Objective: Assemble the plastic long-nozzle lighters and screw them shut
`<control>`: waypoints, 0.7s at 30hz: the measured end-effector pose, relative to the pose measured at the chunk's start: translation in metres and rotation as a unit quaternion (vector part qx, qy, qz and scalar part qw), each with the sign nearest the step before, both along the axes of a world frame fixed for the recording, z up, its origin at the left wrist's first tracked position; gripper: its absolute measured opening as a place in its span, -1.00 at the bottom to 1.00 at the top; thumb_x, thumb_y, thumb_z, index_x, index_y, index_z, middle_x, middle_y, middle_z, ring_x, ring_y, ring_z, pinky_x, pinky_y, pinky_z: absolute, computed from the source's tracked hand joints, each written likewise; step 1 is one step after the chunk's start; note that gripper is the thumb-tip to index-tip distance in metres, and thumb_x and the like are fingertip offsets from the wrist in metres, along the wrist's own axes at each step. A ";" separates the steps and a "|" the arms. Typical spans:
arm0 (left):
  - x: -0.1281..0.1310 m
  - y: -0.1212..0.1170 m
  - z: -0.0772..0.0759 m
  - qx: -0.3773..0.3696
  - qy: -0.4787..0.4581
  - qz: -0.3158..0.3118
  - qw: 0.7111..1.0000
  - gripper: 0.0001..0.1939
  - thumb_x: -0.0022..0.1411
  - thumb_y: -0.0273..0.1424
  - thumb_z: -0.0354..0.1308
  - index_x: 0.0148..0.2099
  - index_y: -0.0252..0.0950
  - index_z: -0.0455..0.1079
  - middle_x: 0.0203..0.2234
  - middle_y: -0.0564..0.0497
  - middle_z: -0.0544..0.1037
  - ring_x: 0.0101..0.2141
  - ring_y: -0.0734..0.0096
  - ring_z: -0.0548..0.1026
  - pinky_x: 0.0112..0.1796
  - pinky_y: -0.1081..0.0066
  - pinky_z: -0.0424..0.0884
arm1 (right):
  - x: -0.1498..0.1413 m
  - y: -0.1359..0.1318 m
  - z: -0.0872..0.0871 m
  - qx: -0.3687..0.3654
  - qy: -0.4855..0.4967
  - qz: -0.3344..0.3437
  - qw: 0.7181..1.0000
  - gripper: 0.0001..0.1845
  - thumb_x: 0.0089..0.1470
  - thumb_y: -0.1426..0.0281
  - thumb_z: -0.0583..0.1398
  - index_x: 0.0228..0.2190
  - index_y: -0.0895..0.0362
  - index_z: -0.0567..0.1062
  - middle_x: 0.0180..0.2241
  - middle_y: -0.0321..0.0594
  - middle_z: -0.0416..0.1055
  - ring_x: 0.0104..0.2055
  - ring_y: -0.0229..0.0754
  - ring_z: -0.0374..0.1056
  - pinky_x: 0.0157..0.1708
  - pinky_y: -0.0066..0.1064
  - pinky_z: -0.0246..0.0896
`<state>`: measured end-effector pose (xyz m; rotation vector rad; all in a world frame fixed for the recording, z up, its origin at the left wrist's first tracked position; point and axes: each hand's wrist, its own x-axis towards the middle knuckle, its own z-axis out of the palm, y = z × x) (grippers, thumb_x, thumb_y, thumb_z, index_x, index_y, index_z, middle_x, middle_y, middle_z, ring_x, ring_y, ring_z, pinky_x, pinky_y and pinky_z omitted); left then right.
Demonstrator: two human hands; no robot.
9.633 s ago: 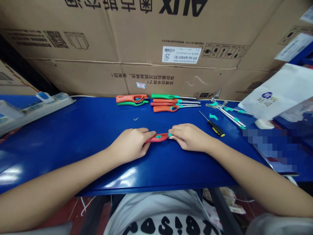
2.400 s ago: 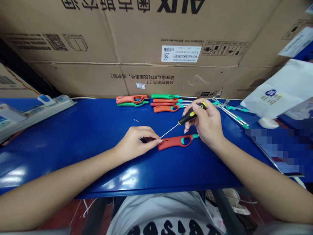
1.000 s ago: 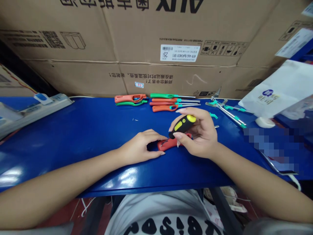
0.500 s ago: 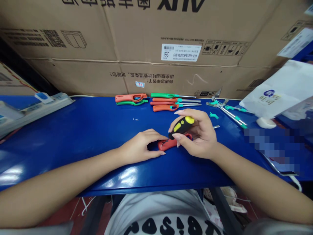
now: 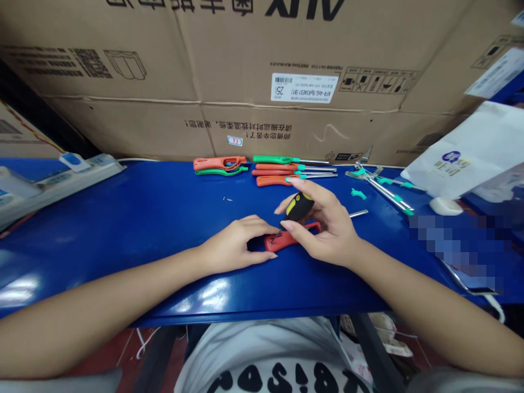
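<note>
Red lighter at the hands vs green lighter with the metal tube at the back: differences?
Colour: the red lighter is red; the green lighter is green.
Handling: the left hand grips the red lighter's end, with the right hand holding a screwdriver to it; neither touches the green lighter.
Visibility: the right hand partly covers the red lighter; the green lighter's body and metal tube show.
Shared: both lie on the blue table.

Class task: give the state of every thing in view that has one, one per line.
Left hand: holding red handle
Right hand: gripping screwdriver
Screwdriver: tilted, tip down
Red handle: lying on table, partly covered
Rodded lighters: lying side by side
Metal bits: loose on table
Power strip: plugs attached
Cardboard box: print upside down
</note>
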<state>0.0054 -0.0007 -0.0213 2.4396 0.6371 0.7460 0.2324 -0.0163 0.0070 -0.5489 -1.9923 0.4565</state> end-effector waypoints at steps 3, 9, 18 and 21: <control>0.000 0.000 -0.001 -0.003 0.007 0.002 1.000 -0.66 0.26 -0.31 0.33 0.06 -0.28 0.49 -0.15 -0.08 0.63 -0.12 0.23 0.55 -0.04 0.24 0.45 | 0.000 -0.001 0.002 -0.033 -0.014 0.013 0.999 -0.32 0.30 0.42 0.16 0.36 -0.06 0.08 0.20 -0.05 0.36 -0.04 -0.11 0.50 -0.23 -0.26 0.59; 0.000 0.001 -0.002 0.000 0.012 0.005 1.000 -0.62 0.26 -0.29 0.33 0.10 -0.27 0.48 -0.13 -0.08 0.63 -0.11 0.23 0.54 -0.02 0.24 0.45 | 0.001 0.005 0.001 0.033 -0.006 -0.120 0.992 -0.39 0.13 0.27 0.36 0.17 -0.10 0.35 0.05 -0.17 0.46 -0.50 -0.30 0.36 -0.61 -0.41 0.38; 0.002 -0.001 -0.003 -0.009 0.007 0.005 1.000 -0.67 0.27 -0.30 0.32 0.05 -0.26 0.49 -0.17 -0.06 0.61 -0.14 0.26 0.53 -0.05 0.26 0.45 | 0.003 0.000 0.013 0.078 -0.028 -0.047 0.995 -0.46 0.20 0.36 0.30 0.19 -0.05 0.36 -0.04 -0.16 0.53 -0.27 -0.17 0.51 -0.33 -0.34 0.52; 0.003 -0.001 -0.002 -0.014 0.009 0.004 1.000 -0.72 0.27 -0.31 0.32 0.00 -0.25 0.51 -0.18 -0.05 0.61 -0.14 0.26 0.53 -0.05 0.27 0.44 | 0.001 -0.006 0.017 0.135 -0.051 -0.057 0.988 -0.45 0.20 0.34 0.30 0.20 -0.02 0.36 -0.10 -0.16 0.56 -0.24 -0.13 0.52 -0.26 -0.30 0.52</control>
